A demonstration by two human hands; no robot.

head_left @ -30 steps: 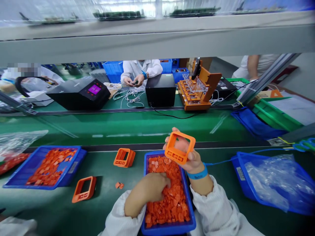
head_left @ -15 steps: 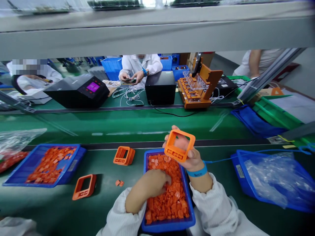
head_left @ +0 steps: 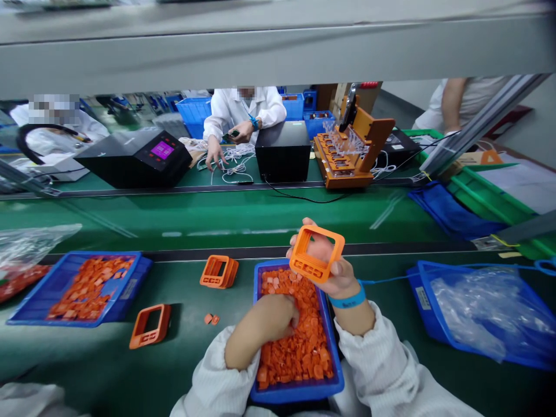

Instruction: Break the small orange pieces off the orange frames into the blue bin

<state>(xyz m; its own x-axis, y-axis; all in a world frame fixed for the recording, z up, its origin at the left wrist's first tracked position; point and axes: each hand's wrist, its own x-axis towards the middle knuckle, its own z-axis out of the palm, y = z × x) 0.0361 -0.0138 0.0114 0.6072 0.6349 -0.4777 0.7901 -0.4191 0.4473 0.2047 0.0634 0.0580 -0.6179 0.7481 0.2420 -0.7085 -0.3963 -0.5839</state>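
My right hand (head_left: 343, 279) is closed around an orange plastic frame (head_left: 299, 258), a rounded square with a large opening and small slots along its lower edge. It is held tilted above the far end of a blue tray (head_left: 339, 370). Small orange plastic pieces (head_left: 299, 353) fill that tray. My left hand (head_left: 275, 317) reaches into them with its fingers curled down; what the fingertips hold, if anything, is hidden. A blue strap with a cord circles my right wrist. To the left on the table lie more orange frames (head_left: 214, 272), a single frame (head_left: 139, 336) and a few loose pieces (head_left: 211, 319).
Another blue tray (head_left: 125, 289) with orange pieces stands at left, beside a plastic bag (head_left: 26, 249). At right a blue bin (head_left: 428, 310) holds clear plastic bags. Across the green belt (head_left: 208, 217) are black boxes (head_left: 282, 156), an orange fixture (head_left: 347, 156) and co-workers. A beam crosses overhead.
My left hand has shifted slightly within the pieces, while my right hand keeps the frame in almost the same place. Across the belt, a co-worker's hand has reached down toward the white cables.
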